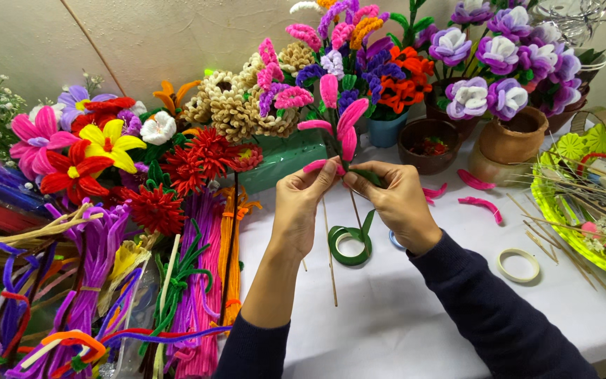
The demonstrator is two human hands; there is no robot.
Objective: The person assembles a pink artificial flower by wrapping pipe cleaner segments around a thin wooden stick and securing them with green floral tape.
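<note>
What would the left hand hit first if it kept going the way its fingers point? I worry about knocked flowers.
Probably the pink stem that the left hand pinches, then the green box; depth is unclear.

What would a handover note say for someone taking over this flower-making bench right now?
Left hand: pinching a pink pipe-cleaner petal at the stem of the pink flower spike.
Right hand: holding green floral tape against the same stem; the tape roll lies below on the white table.
Done: several pink petals are bound on the upper stem.
Left: loose pink petals lie to the right, not attached; the thin lower stem is bare of tape.
</note>
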